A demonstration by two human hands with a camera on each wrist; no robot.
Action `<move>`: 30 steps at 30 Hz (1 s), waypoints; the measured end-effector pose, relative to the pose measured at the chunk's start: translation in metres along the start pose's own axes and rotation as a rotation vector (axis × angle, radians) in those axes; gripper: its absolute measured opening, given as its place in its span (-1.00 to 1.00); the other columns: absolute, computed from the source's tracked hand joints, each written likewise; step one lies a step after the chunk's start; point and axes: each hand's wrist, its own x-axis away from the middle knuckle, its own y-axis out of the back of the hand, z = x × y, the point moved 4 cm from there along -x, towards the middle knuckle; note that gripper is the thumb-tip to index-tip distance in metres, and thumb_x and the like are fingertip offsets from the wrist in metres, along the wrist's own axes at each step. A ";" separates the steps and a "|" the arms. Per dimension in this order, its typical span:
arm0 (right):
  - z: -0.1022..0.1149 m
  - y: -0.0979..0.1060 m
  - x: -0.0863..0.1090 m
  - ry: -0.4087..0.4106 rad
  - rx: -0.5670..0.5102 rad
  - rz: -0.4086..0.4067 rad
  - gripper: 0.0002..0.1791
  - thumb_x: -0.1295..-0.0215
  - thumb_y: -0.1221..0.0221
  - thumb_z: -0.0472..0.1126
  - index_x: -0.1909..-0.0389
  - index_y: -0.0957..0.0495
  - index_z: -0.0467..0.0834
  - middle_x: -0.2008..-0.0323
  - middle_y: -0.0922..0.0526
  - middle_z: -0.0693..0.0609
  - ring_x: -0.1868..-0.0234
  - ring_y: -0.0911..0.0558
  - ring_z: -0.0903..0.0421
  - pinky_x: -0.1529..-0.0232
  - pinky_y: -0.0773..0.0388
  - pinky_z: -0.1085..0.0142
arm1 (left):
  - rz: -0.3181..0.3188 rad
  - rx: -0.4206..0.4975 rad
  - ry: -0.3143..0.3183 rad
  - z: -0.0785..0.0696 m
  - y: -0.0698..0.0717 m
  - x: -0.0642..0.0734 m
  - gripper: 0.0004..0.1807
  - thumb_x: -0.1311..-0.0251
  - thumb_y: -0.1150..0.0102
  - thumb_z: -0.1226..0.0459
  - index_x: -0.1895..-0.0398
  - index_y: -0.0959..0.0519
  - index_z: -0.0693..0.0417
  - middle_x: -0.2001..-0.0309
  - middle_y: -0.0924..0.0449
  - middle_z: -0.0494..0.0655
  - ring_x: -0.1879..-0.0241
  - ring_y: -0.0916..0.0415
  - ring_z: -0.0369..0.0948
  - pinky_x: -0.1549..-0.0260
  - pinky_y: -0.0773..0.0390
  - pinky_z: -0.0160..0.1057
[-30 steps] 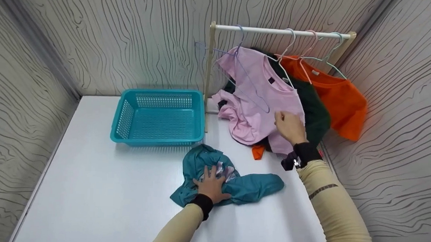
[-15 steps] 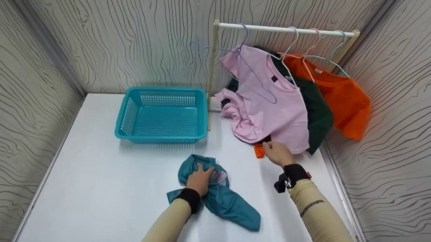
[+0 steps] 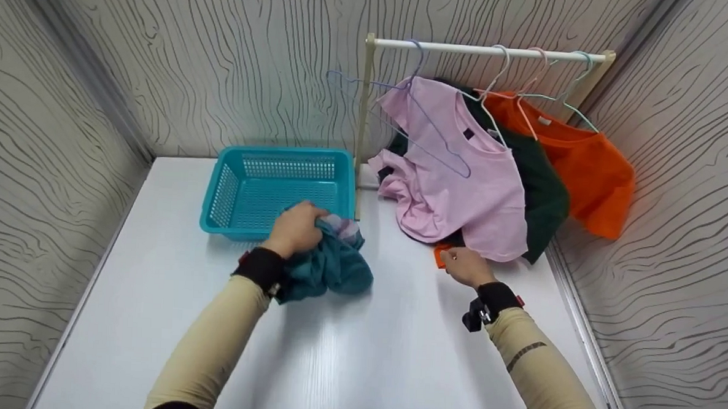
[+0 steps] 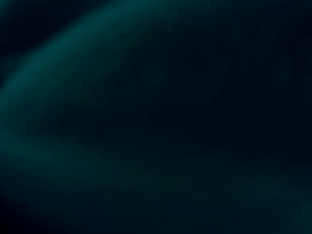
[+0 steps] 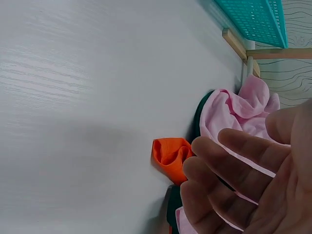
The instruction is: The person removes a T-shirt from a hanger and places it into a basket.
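My left hand [image 3: 298, 229] grips a bunched teal garment [image 3: 336, 268] with a pale patch, lifted at the front rim of the teal basket [image 3: 286, 151]. Dark, blurred teal fills the left wrist view, hiding the fingers. Beside the hem of the pink T-shirt [image 3: 442, 171], my right hand [image 3: 469, 267] hovers with nothing in it. Its fingers are loosely bent in the right wrist view, near a bit of orange cloth [image 5: 170, 158] that sticks out from under the hanging clothes; whether they touch it I cannot tell.
A small rack with a white rail [image 3: 457, 47] stands at the back right. On it hang a bare purple hanger [image 3: 440, 140], a dark green garment [image 3: 545, 200] and an orange shirt [image 3: 598, 178]. Patterned walls enclose the white table [image 3: 168, 319].
My left hand has gone from resting on the teal garment to gripping it, carrying it up and leftward to the basket. The right hand came down from the pink T-shirt's front, then stayed by its hem.
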 end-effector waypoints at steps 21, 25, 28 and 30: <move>-0.010 -0.019 0.005 -0.025 -0.012 0.024 -0.62 -0.40 0.03 -0.07 0.12 -0.66 -0.22 0.36 -0.72 -0.04 0.25 -0.63 0.00 0.21 -0.46 0.16 | -0.319 0.266 0.230 0.101 0.041 -0.042 -0.39 -0.17 0.20 0.60 -0.30 -0.42 0.13 -0.41 -0.16 0.30 -0.40 -0.14 0.22 -0.28 -0.32 0.13; -0.016 -0.021 0.005 -0.036 -0.034 0.014 -0.66 -0.40 0.01 -0.08 0.19 -0.66 -0.21 0.43 -0.70 -0.02 0.35 -0.59 0.07 0.29 -0.42 0.24 | -0.298 0.263 0.211 0.103 0.031 -0.046 -0.43 -0.23 0.12 0.55 -0.31 -0.40 0.09 -0.43 -0.13 0.26 -0.42 -0.10 0.21 -0.24 -0.34 0.15; -0.017 -0.019 0.003 -0.024 -0.032 0.009 -0.67 -0.40 0.02 -0.10 0.24 -0.65 -0.21 0.45 -0.71 -0.03 0.39 -0.57 0.10 0.32 -0.41 0.25 | -0.201 0.172 0.234 0.105 0.026 -0.045 -0.45 -0.28 -0.02 0.39 -0.36 -0.33 0.10 -0.41 -0.14 0.30 -0.39 -0.12 0.23 -0.24 -0.33 0.21; -0.018 -0.017 0.002 -0.028 -0.033 0.018 -0.67 -0.40 0.03 -0.10 0.22 -0.65 -0.21 0.43 -0.72 -0.04 0.38 -0.57 0.10 0.31 -0.41 0.25 | -0.092 0.094 0.283 0.108 0.020 -0.041 -0.36 -0.25 -0.13 0.29 -0.42 -0.25 0.09 -0.42 -0.11 0.33 -0.39 -0.10 0.26 -0.23 -0.31 0.28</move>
